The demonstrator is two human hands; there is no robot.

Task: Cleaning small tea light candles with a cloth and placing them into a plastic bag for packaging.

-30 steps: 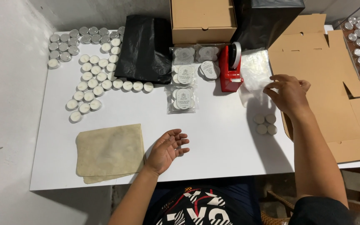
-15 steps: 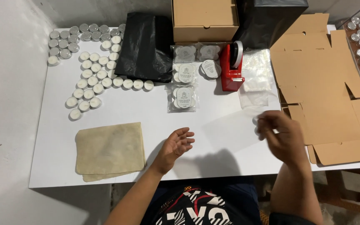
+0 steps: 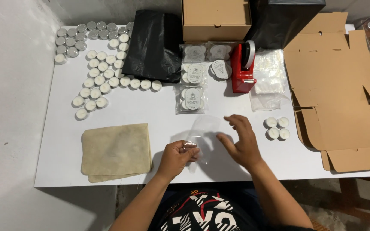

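Note:
A clear plastic bag [image 3: 204, 130] lies on the white table [image 3: 108, 115] in front of me. My left hand [image 3: 177, 157] is closed on the bag's near end, fingers pinching the film. My right hand [image 3: 241, 143] hovers over the bag's right edge with fingers spread, touching or just above it. Several white tealight candles [image 3: 277, 127] sit in a small cluster just right of my right hand.
Many tealights [image 3: 101, 81] spread over the left of the table. A beige cloth [image 3: 115, 150] lies front left. Behind are a black bag [image 3: 153, 45], a cardboard box [image 3: 216, 19], bagged candle packs [image 3: 191, 99], a red tape dispenser [image 3: 241, 68], clear bags [image 3: 268, 79] and flat cardboard [image 3: 343, 94].
My right hand came back from the far right toward the middle carrying a clear bag. My left hand closed on the bag's near end.

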